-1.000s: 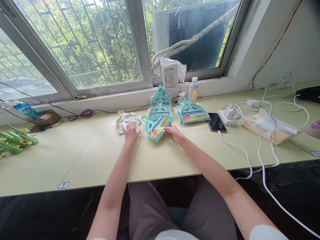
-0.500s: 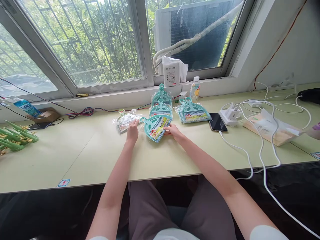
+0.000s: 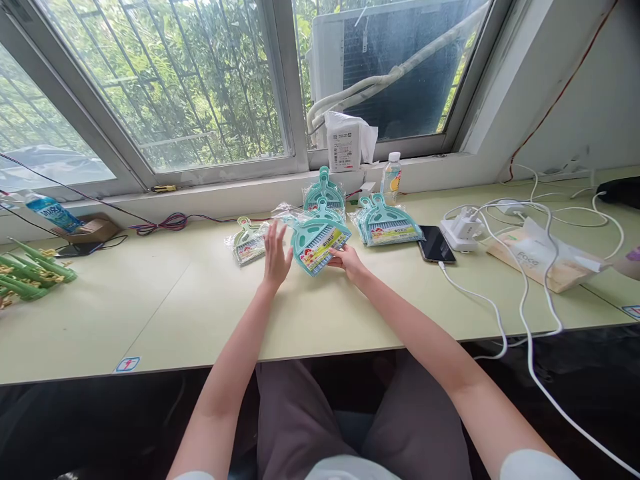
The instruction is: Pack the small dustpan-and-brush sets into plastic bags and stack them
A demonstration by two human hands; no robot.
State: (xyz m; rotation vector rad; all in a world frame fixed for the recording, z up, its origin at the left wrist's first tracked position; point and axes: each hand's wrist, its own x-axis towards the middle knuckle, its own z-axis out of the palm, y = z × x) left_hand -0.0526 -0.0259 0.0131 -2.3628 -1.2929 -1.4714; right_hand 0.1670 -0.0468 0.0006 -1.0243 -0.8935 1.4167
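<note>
A packaged mini dustpan and brush set (image 3: 320, 247), teal with a yellow label, is tilted above the table in my right hand (image 3: 349, 262), whose fingers close on its lower right edge. Clear plastic wrap sticks out past its handle end. Just left of it, my left hand (image 3: 277, 257) is raised, fingers apart, holding nothing; whether a fingertip brushes the wrap I cannot tell. Behind that hand lies a greener wrapped dustpan set (image 3: 249, 243), partly covered by the fingers. More teal dustpan sets (image 3: 324, 195) lie behind the held one, and a stack of dustpan sets (image 3: 387, 223) is to the right.
A black phone (image 3: 436, 244) lies right of the stack, near a white power strip (image 3: 460, 233) and loose white cables. A tissue pack (image 3: 545, 257) is farther right. By the window stand a bottle (image 3: 391, 177) and a tissue box (image 3: 345, 147). Green stalks (image 3: 33, 273) lie far left.
My left hand has come away from the wrapped set on the left, moving right and spreading its fingers. The held dustpan set has turned and risen slightly; its handle wrap now shows.
</note>
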